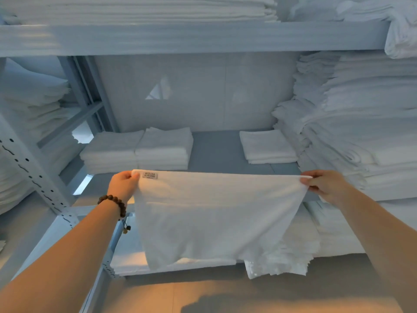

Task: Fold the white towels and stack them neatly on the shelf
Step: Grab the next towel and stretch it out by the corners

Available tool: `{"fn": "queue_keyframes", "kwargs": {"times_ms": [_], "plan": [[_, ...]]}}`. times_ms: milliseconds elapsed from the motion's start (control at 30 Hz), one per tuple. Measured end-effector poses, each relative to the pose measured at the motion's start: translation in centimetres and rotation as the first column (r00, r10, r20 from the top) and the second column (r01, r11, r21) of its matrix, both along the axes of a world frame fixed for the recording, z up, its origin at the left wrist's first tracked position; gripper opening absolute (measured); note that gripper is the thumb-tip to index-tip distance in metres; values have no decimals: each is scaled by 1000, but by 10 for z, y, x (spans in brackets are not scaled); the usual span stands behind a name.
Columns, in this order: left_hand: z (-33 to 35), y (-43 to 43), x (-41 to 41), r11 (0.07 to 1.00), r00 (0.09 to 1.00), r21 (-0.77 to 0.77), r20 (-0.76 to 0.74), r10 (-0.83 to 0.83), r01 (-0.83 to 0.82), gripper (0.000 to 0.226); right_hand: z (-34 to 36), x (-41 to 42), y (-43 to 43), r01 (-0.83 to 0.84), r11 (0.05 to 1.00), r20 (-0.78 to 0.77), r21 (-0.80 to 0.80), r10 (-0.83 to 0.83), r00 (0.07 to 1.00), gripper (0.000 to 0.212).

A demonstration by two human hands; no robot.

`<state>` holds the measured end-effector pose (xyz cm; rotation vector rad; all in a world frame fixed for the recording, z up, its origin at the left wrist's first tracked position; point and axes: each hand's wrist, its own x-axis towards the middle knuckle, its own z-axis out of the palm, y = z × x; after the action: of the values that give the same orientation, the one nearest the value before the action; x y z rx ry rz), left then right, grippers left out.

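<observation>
At the far left the perforated metal upright (33, 172) of the rack runs down past my forearm, with a beaded bracelet (114, 203) round my left wrist. My left hand (123, 185) is curled closed on the top left corner of the white towel (214, 213), thumb and fingers pinching the hem just beside the small sewn label (150, 175). Behind that hand, two folded stacks (135, 152) sit side by side, touching, on the grey shelf (216, 152). The towel hangs stretched between my hands in front of the shelf edge, its top hem taut and level, its lower part drooping over a white pile on the shelf below (293, 251). Further right a smaller folded stack (267, 146) lies on the same grey shelf, apart from the first two. My right hand (325, 185) pinches the top right corner, fingers closed on the cloth. Beyond it, a tall pile of folded white linen (361, 132) fills the right end of the shelf
</observation>
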<state>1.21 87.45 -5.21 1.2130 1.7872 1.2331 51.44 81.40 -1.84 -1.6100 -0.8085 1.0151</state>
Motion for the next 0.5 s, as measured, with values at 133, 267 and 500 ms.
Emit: {"fn": "queue_keyframes", "kwargs": {"times_ms": [133,267,500], "plan": [[-6,1,10,987,970,-154,227,87,-53,22,-9,-15,2,74,995,20,-70,-73,997,31],[-9,-5,28,979,861,-188,482,163,-80,12,-15,-32,6,99,990,-58,-100,-105,993,29],[-6,-23,79,997,846,-66,533,5,35,7,-15,-80,7,57,995,-321,-80,-80,944,15]]}}
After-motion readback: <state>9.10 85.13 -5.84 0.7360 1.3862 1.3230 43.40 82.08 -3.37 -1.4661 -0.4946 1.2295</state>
